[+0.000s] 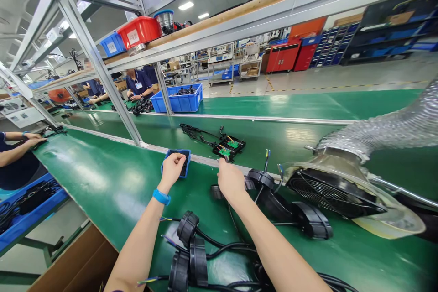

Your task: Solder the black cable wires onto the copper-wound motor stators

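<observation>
My left hand [172,169], with a blue wristband, rests over a small blue tray [176,162] on the green belt [102,178], its fingers curled down at the tray. What lies inside is mostly hidden. My right hand [231,180] has its fingertips together near a thin wire [226,158]; I cannot tell whether they pinch it. Black round connectors on black cables [260,179] lie just beyond that hand, and others [188,228] lie below my left forearm. Farther off sits a black holder with green circuit boards [228,147], trailing a bundle of black wires [195,132].
A black fan [331,191] with a silver flexible duct [383,127] stands at the right. A co-worker's hands [30,139] are at the left edge, above a blue bin [30,200]. Beyond the metal shelf posts, another worker [138,84] sits beside a blue crate [178,98].
</observation>
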{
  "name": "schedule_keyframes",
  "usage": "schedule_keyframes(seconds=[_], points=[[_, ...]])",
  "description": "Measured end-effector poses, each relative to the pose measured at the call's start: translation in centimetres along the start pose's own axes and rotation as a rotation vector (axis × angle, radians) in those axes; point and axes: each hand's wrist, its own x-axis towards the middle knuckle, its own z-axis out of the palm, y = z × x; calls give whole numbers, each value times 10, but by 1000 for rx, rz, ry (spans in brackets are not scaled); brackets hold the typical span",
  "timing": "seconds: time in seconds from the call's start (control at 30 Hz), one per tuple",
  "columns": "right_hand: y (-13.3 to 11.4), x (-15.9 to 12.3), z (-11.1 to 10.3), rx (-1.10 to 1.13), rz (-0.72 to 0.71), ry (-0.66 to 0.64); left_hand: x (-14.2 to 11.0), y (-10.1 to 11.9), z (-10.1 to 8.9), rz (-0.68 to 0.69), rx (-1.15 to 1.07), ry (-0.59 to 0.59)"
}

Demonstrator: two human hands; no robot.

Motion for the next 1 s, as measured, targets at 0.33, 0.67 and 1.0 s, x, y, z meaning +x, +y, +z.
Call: schedule_keyframes(seconds=[0.33, 0.67, 1.0], points=[[-22, -15, 13, 192, -467, 128, -2, -20, -1, 68, 464, -127], [-45, -41, 17, 549, -835, -4, -4, -14, 0, 104, 605, -167], [-42, -48, 22, 431, -752, -814, -6, -13, 1, 147, 595, -151]])
